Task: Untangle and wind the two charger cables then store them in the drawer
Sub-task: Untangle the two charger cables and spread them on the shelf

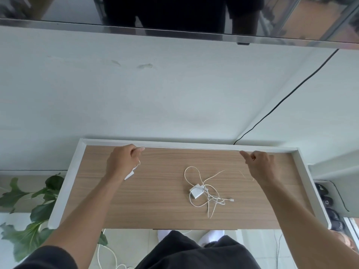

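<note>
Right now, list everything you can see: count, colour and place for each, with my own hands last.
Stretched cable: one, white, pulled taut between both hands along the back of the table.
Plug block: one, white, hanging under the left hand.
Charger with tangled cable: one, white, loose heap right of the table's middle.
Table: one, wood top with white rim.
Screen: one, dark, on the wall above.
Black cord: one, down the wall.
Plant: one, green, left of the table.
Left hand: pinching the cable.
Right hand: pinching the cable.
</note>
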The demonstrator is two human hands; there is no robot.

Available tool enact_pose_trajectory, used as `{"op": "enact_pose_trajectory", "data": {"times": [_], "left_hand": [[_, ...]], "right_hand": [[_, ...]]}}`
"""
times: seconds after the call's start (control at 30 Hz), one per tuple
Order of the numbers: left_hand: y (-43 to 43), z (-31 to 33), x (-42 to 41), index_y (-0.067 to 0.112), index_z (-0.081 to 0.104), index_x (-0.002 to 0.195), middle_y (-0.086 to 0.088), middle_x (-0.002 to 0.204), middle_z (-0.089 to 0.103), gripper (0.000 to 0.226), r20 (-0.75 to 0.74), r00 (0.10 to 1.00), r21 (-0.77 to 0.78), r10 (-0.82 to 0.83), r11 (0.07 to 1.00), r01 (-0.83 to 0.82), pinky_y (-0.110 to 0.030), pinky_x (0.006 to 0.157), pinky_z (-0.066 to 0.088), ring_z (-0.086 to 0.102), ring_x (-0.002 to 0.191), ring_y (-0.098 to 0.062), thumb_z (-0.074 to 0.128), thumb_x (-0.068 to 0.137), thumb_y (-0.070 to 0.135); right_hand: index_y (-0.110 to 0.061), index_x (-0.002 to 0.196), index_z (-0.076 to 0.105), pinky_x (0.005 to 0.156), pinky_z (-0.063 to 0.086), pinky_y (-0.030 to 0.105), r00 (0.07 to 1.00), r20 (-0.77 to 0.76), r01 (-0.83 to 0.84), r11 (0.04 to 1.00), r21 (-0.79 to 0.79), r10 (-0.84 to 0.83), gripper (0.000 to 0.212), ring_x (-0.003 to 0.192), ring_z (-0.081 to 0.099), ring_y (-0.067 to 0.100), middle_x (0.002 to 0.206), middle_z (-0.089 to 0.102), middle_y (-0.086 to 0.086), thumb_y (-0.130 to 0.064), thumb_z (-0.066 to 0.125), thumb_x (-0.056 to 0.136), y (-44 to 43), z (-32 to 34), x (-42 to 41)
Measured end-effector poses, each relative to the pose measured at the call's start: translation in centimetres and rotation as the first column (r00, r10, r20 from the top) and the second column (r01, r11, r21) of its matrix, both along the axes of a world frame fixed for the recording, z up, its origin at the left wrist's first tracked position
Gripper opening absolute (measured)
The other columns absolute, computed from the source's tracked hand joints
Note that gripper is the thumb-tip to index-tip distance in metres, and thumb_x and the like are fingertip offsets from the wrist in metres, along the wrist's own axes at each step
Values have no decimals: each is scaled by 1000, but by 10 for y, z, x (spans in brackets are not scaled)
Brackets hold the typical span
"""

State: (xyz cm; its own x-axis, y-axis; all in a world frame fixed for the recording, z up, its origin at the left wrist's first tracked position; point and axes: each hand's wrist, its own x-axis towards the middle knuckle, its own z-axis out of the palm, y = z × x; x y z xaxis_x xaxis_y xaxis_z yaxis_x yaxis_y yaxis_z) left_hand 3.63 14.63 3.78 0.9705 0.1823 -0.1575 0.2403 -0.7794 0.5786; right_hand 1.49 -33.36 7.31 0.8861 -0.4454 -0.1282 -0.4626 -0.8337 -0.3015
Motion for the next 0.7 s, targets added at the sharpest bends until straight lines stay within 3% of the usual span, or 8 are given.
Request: {"op": "enact_pose_trajectory", "data": {"times": [0.1,0.17,0.2,0.3,0.37,0.47,0.6,0.7], "left_hand": [[-14,10,8,20,66,81,6,70,78,39,-122,993,61,1,998,7,-40,76,62,78,75,-26,62,105,50],[-33,24,12,23,67,112,0,91,79,29,-174,984,141,-46,987,71,-44,83,61,76,96,-33,63,102,50],[-47,31,13,25,60,137,-1,94,78,42,-149,981,159,-121,977,145,-45,85,60,74,100,-34,60,104,51],[-100,52,7,45,29,168,5,76,75,59,7,902,0,-433,902,433,-43,80,61,74,81,-23,47,112,50],[-131,60,2,50,30,168,6,81,79,56,45,868,-236,-494,839,490,-37,72,62,73,66,-16,47,115,50],[-157,69,-4,40,64,144,1,92,80,34,-28,883,-562,-468,739,373,-31,49,51,67,52,-23,52,114,52],[-158,69,-1,24,74,102,0,88,81,17,-1,910,-538,-414,767,348,-31,50,49,70,48,-33,68,108,39],[-143,68,6,24,75,91,0,79,79,18,37,966,-511,-255,826,237,-33,57,51,71,48,-35,71,106,34]], "right_hand": [[-15,73,70,71,41,35,990,67,-132,972,196,121,51,76,66,31,67,68,-9,-55,64,105,14,4,0],[-21,80,72,78,39,35,968,119,-244,937,249,220,40,87,58,26,81,65,-5,-52,65,105,30,5,-1],[-26,82,71,84,40,36,953,129,-300,919,256,276,36,96,53,24,93,63,-4,-53,64,105,39,5,-2],[-27,79,63,84,48,36,895,165,-445,825,348,414,36,90,63,19,94,66,-2,-48,62,107,62,9,0],[-21,82,59,70,54,35,853,169,-514,740,434,493,38,68,72,17,77,69,-2,-47,59,110,80,20,1],[-23,86,63,60,47,36,817,242,-572,685,450,523,38,56,53,17,65,58,8,-50,54,112,97,26,2],[-32,93,66,64,45,39,839,238,-537,672,510,490,36,64,49,23,71,57,10,-55,47,113,102,28,-1],[-33,92,70,57,34,31,864,187,-492,705,511,468,35,56,36,12,60,39,-4,-55,52,112,95,29,-1]]}}
